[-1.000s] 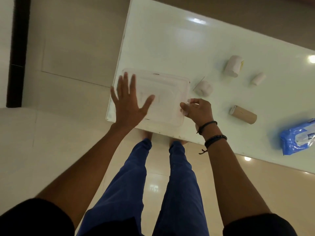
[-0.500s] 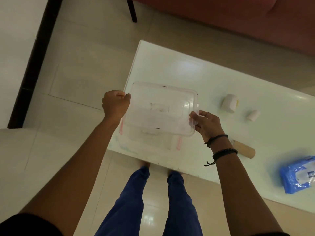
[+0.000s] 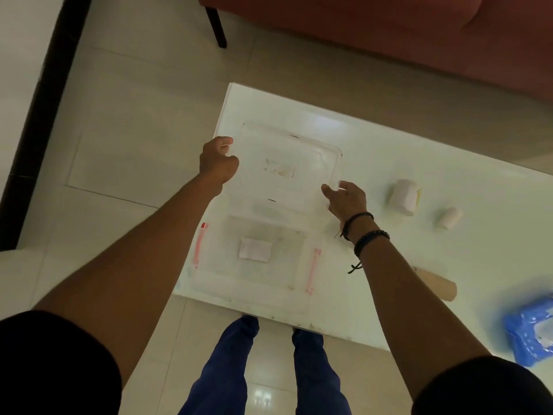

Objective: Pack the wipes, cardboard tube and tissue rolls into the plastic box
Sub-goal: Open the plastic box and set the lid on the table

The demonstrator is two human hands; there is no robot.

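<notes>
1. Both hands hold the clear lid [image 3: 287, 166]: the left hand [image 3: 217, 159] is closed around its left edge, and the right hand [image 3: 347, 199] pinches its near right corner between thumb and fingers.
2. That lid sits above the far part of the table [image 3: 449, 163], beyond the open plastic box [image 3: 254, 259]; whether it touches the tabletop cannot be told.
3. The plastic box stands at the table's near left corner, with a pink latch on each short side and a pale label showing at its bottom.
4. Right of the right hand, a larger tissue roll [image 3: 404, 196] stands on the table, and a smaller tissue roll [image 3: 449, 217] lies just beyond it, further right.
5. Nearer the person, the cardboard tube [image 3: 438, 284] lies on its side, partly hidden behind the right forearm.
6. The blue wipes pack [image 3: 529, 333] rests at the right edge of view, well apart from the box and blurred.
7. Two dark bracelets [image 3: 363, 232] circle the right wrist.
8. Past the table are pale floor tiles [image 3: 134, 115] and a red sofa [image 3: 389, 34].
</notes>
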